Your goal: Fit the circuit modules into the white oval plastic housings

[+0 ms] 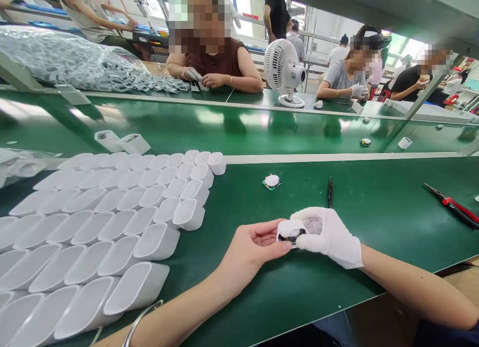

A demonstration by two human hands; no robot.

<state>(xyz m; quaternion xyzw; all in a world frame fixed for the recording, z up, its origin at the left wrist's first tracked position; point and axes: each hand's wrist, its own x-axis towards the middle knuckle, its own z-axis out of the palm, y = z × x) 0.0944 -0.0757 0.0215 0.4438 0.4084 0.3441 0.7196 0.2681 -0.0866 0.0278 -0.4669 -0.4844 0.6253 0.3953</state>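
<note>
Between my two hands is a small white plastic housing [280,228] with a dark circuit part and a white pad showing in its open end. My bare left hand [254,242] grips it from the left, thumb below and fingers behind. From the right, my white-gloved right hand [327,232] pinches its other side with thumb and fingers. Beyond the hands, a small green circuit board [272,182] with a white round pad lies on the green table. A thin black tool [330,191] lies just behind the gloved hand.
Rows of white open housings [123,240] cover the left of the table [228,187]. Red-and-black pliers [451,202] lie at right. Two housings [132,143] sit on the green belt [194,122]. Across it are co-workers, a white fan [282,68] and a bag of grey parts [75,58].
</note>
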